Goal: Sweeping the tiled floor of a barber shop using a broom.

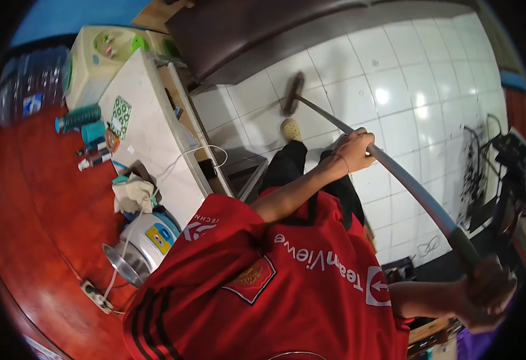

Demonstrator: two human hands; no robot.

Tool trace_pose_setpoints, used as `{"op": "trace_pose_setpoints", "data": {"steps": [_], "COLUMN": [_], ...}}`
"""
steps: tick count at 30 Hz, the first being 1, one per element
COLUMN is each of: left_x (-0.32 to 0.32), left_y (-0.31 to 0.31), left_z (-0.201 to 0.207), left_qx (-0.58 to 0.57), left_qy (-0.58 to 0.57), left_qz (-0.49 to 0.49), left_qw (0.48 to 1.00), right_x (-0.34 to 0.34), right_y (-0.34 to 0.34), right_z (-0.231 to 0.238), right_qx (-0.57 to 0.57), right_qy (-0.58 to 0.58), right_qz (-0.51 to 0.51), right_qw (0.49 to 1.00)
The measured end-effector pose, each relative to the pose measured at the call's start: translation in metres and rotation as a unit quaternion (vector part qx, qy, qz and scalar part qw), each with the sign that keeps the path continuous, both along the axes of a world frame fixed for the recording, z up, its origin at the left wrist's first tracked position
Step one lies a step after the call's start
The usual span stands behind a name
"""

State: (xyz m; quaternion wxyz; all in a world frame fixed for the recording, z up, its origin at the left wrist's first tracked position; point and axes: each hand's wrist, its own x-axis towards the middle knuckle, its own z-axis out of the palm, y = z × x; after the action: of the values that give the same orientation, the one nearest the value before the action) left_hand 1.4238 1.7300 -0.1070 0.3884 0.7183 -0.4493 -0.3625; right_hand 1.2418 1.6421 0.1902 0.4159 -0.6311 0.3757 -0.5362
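I hold a long-handled broom [408, 180] slanting across the view. My left hand [356, 151] is closed around the middle of its grey handle. Down at the right, my right hand [490, 295] is wrapped around the green upper end, a little blurred. The dark brown broom head [293, 95] rests on the white tiled floor [398, 123], close to the dark brown furniture. Just beside the head is my foot in a yellow clog [290, 129]. The bristles cannot be made out from here.
Dark brown furniture [239, 45] borders the floor at the far side. On my left stands a white table [146, 114] with an open drawer, near a rice cooker [152, 237] and a water dispenser [104, 63]. Black cables [474, 174] hang at the right.
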Motion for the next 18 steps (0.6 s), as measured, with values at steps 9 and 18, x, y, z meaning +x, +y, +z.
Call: {"op": "trace_pose_setpoints", "data": {"steps": [9, 18], "left_x": [0.077, 0.193], "left_y": [0.142, 0.235], "left_z": [-0.107, -0.230], "left_qx": [0.149, 0.269], "left_qy": [-0.113, -0.172], "left_qz": [0.236, 0.239], "left_qw": [0.954, 0.917], "right_x": [0.036, 0.154], "right_y": [0.005, 0.101], "right_z": [-0.186, -0.315], "right_qx": [0.407, 0.443], "right_qy": [-0.188, -0.138], "right_qz": [0.187, 0.185], "right_qw": [0.874, 0.866]}}
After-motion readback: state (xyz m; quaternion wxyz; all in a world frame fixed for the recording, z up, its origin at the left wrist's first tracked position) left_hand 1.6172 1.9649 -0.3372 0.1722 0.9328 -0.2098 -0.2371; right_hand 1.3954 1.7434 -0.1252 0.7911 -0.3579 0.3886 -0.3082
